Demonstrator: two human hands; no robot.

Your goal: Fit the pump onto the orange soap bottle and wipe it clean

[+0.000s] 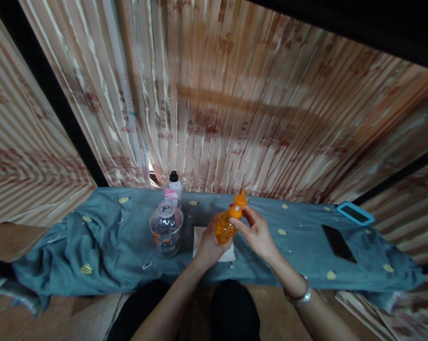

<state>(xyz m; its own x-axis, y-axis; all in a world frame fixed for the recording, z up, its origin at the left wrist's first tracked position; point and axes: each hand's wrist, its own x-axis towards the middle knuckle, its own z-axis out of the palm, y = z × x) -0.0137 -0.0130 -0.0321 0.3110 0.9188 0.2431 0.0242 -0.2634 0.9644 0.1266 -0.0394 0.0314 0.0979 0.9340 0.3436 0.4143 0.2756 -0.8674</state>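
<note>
Left hand: the left hand (pixel 209 244) is wrapped round the lower body of the orange bottle (pixel 225 226), fingers curled shut on it
Right hand: the right hand (pixel 257 232) has its fingertips pinched on the neck of the bottle just under the orange cap (pixel 240 200); a metal bangle (pixel 299 294) sits on that wrist
Orange bottle: held up off the cloth, tilted so the cap leans away to the right, above a white paper (pixel 214 246) lying flat
Clear bottle: a wide clear bottle (pixel 166 229) stands upright just left of the hands, open-topped as far as I can tell
Black-capped bottle: a smaller bottle (pixel 173 189) with a pink label stands right behind it, near the curtain (pixel 235 104)
Cloth: a blue-grey cloth (pixel 93 237) with yellow spots covers the surface, rumpled at the left
Phones: a black phone (pixel 339 243) lies well right of the hands, a blue-cased one (pixel 354 213) beyond it
</note>
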